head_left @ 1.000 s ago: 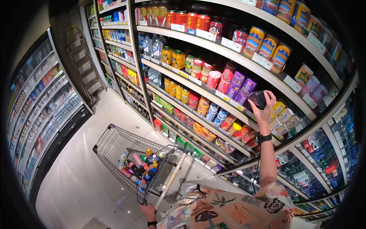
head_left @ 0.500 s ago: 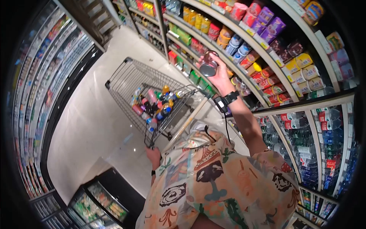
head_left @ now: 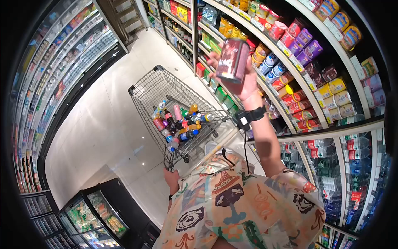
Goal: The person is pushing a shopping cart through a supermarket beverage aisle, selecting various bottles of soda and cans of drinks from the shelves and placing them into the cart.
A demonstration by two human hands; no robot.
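Observation:
A dark red-brown can (head_left: 233, 60) with pale lettering rests in my right hand (head_left: 248, 88), raised in front of the shelves. The palm is behind it, with fingers showing past its left side, and the printed side faces me. My left hand (head_left: 171, 177) is closed around the near left corner of the shopping cart (head_left: 145, 106), at the end of its handle (head_left: 213, 146). Inside the cart, several drink bottles (head_left: 185, 124) lie in a loose pile, some dark, some orange or pink.
Shelves of colourful canisters (head_left: 296, 103) curve along the right, with bottled drinks (head_left: 327, 157) below. A long chilled display (head_left: 74, 54) lines the left. At the lower left stands a black-framed cooler (head_left: 99, 211). Pale tiled floor (head_left: 95, 124) surrounds the cart; a wooden ladder (head_left: 126, 18) stands at the back.
My right hand has lifted the can closer and turned it, so its lettered side shows instead of its end. My left hand stays on the cart. The view has shifted slightly.

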